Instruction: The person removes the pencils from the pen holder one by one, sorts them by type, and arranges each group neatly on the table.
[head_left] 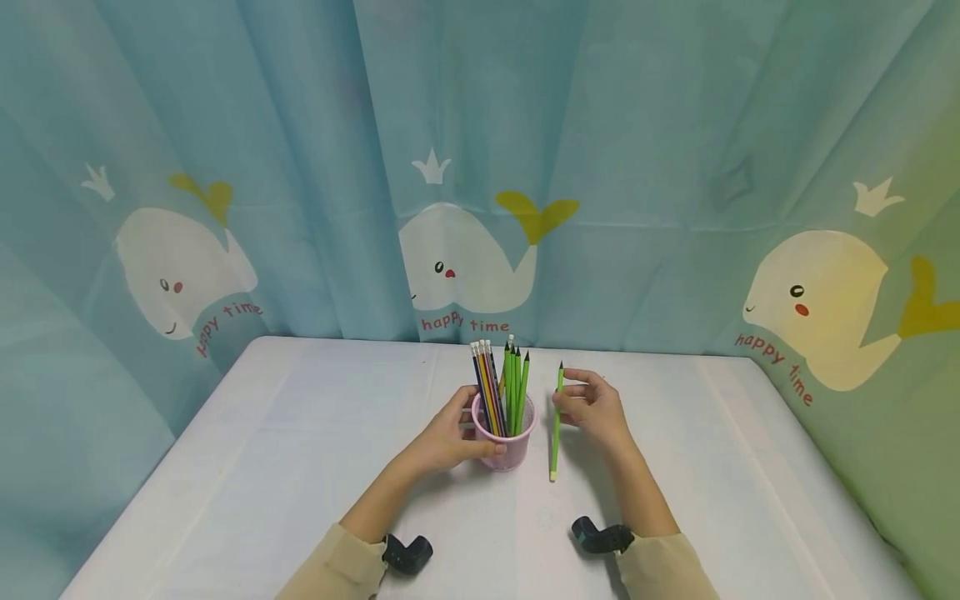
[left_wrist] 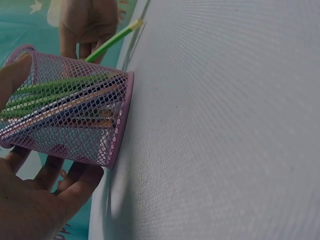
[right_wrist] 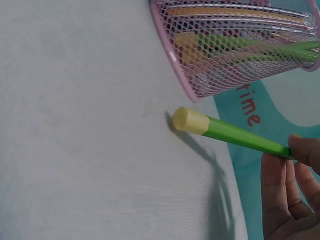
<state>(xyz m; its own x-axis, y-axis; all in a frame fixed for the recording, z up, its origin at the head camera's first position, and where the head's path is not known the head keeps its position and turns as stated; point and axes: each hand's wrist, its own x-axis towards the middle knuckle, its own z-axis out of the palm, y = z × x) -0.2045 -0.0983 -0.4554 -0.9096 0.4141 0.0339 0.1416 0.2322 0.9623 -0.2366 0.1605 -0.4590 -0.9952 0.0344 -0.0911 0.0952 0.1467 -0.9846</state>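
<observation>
A pink mesh pencil cup (head_left: 512, 454) stands on the white table, holding several green pencils (head_left: 513, 383) with dark tips up and several darker striped pencils (head_left: 487, 383) with eraser ends up. My left hand (head_left: 448, 437) grips the cup from its left side, thumb across the front and fingers behind. Just right of the cup, my right hand (head_left: 596, 408) pinches one green pencil (right_wrist: 245, 138) near its upper part. That pencil is close to upright, dark point up, and its pale yellow end hangs a little above the tabletop in the right wrist view.
The white table (head_left: 300, 467) reaches back to a blue-green curtain (head_left: 645, 167) printed with whales. A dark curved wrist piece (head_left: 408, 555) sits by the left sleeve, and another wrist piece (head_left: 600, 535) by the right sleeve.
</observation>
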